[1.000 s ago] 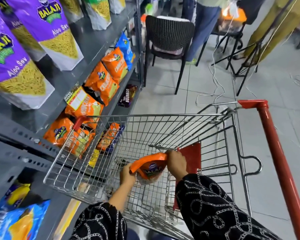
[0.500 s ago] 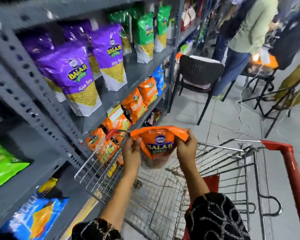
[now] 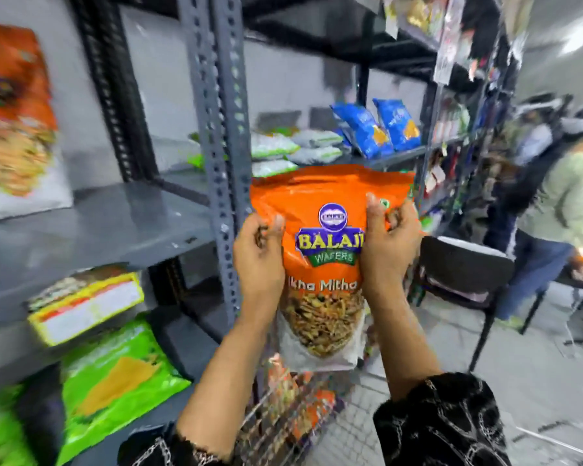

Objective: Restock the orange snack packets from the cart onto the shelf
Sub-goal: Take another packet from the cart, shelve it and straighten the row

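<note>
The orange packet [image 3: 320, 237] is clamped at its edges by 2 hands: left hand [image 3: 258, 255] at 9 o'clock, right hand [image 3: 389, 245] at 3 o'clock. Snagging on the upright [image 3: 221, 129] is possible.

The grey shelf [image 3: 91, 227] lies bare right of the orange bag [image 3: 14, 122] standing at its far left (ample room). The upright post [image 3: 223, 136] stands between it and the held packet [image 3: 320, 250].

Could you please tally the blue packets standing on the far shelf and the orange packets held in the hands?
Blue packets on the far shelf: 2
Orange packet, held by the left hand and right hand: 1
Total: 3
</note>
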